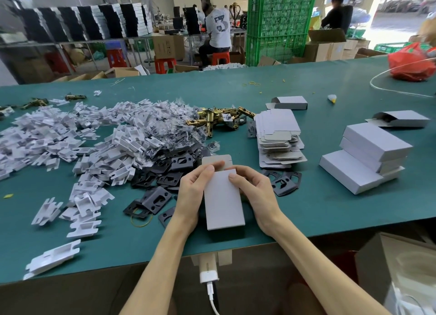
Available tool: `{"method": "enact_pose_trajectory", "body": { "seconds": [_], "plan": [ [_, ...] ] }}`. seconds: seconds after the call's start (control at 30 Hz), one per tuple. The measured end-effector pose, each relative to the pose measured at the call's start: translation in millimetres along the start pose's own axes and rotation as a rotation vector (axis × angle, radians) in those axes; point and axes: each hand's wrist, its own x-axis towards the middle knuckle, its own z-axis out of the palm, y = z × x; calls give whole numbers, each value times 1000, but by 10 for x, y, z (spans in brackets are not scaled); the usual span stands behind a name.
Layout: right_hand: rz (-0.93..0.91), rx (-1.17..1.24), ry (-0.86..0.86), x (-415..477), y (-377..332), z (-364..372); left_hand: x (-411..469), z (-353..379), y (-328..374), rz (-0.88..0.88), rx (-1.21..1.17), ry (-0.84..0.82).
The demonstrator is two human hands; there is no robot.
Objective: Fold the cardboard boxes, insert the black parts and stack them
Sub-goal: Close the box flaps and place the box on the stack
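A person's left hand (192, 194) and right hand (256, 196) grip a grey cardboard box (223, 199) from either side above the near edge of a green table (306, 211), its end flap (215, 161) open. Black parts (162, 180) lie just beyond; finished boxes (368, 159) sit stacked to the right, beside flat blanks (278, 135)

A big number 3 is on the back of a white shirt (218, 24) worn by a person sitting far off. Marks on a brown box (165, 46) are too small to read.
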Motion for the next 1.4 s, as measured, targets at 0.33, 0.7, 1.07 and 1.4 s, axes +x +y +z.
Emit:
{"method": "enact_pose_trajectory", "body": {
  "seconds": [0.33, 0.7, 1.07, 1.4],
  "plan": [
    [-57, -37, 8, -14, -2, -8, -12, -31, -7, 84, 55, -9],
    [-12, -287, -209, 14, 35, 93, 58, -81, -34, 243, -97, 356],
    [97, 260, 312, 17, -7, -31, -23, -7, 4, 144, -17, 138],
    [67, 303, 264, -8, -41, -41, -41, -30, 41, 60, -73, 33]
  ]
}}
